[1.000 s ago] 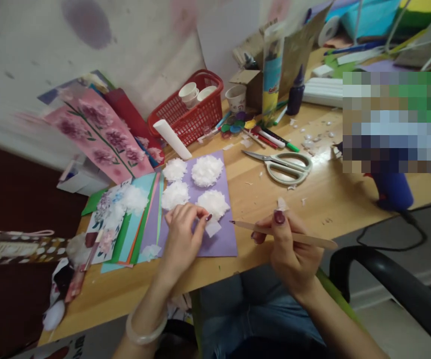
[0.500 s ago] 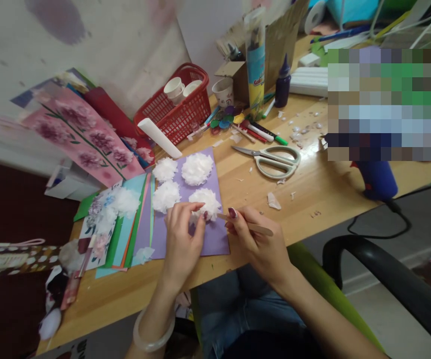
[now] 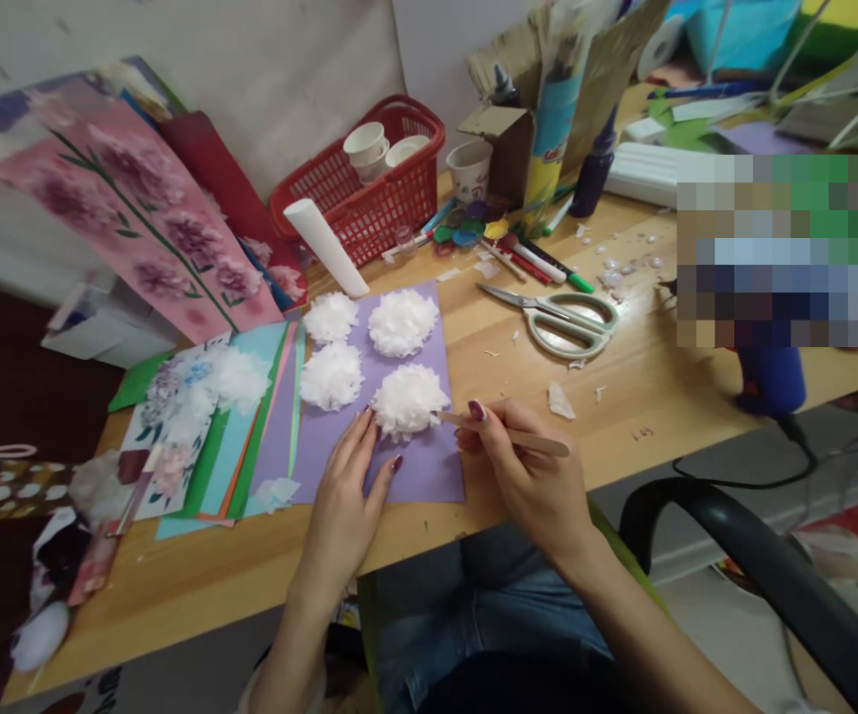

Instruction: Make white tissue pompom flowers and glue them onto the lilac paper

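A purple card (image 3: 414, 466) lies on the wooden table (image 3: 644, 387) with several fluffy white tissue flowers on it. My left hand (image 3: 346, 496) rests flat on the card, fingers stretched out, just left of and below the nearest white flower (image 3: 406, 400). My right hand (image 3: 525, 471) pinches a thin wooden stick (image 3: 510, 436), whose tip pokes into the right side of that flower.
Scissors (image 3: 558, 319) lie to the right, with markers (image 3: 540, 263) and paper scraps behind them. A red basket (image 3: 369, 198) holds paper cups at the back. Coloured sheets (image 3: 235, 436) and a pink flower picture (image 3: 138, 218) lie left. A blue glue gun (image 3: 771, 377) and a black chair arm (image 3: 756, 565) are at right.
My left hand has let go of the small white piece and flattened on the card. My right hand moved left with the stick until its tip reached the near flower.
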